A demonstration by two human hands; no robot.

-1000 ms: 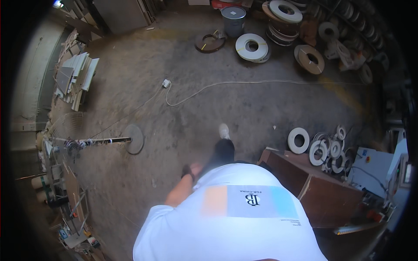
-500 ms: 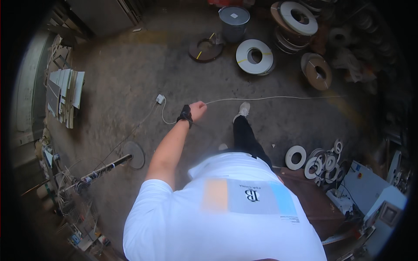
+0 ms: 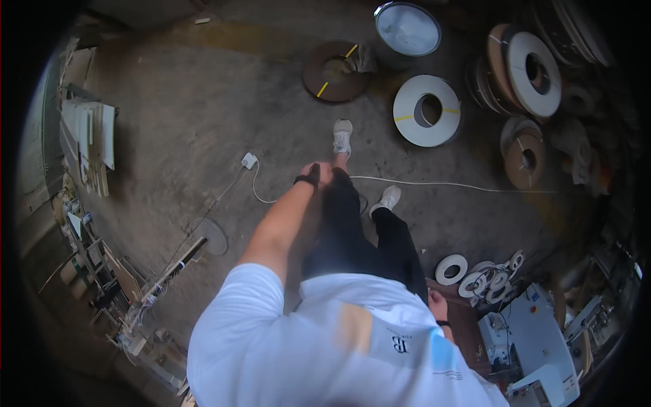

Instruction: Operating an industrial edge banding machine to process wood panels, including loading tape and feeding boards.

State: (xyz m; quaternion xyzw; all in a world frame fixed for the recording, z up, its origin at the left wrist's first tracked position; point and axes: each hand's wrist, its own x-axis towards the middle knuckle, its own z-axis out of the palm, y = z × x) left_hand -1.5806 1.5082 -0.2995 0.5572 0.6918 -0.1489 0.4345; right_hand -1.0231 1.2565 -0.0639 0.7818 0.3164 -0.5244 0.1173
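Note:
My left hand (image 3: 325,173) hangs in front of my left thigh, its fingers curled in and slightly blurred; I see nothing held in it. A dark watch (image 3: 307,180) wraps that wrist. Below it on the floor runs a thin white cable (image 3: 427,182), apart from the hand in height as far as I can tell. My right hand (image 3: 437,305) shows beside my right hip, partly hidden by my white shirt, with its fingers loosely curled and nothing visible in them. It is nearest to a dark brown surface (image 3: 461,319).
A white power adapter or socket block (image 3: 249,161) lies on the floor. Ahead stand a lidded bucket (image 3: 408,28), a brown roll (image 3: 315,71), a white roll (image 3: 410,102) and stacked rolls (image 3: 519,85). Boards (image 3: 88,136) lean at left; a grey-blue machine (image 3: 532,325) stands at right.
I have stepped forward, bringing the bucket and rolls closer. My left foot has come ahead, my left hand has moved right in view, and my right hand has come into sight.

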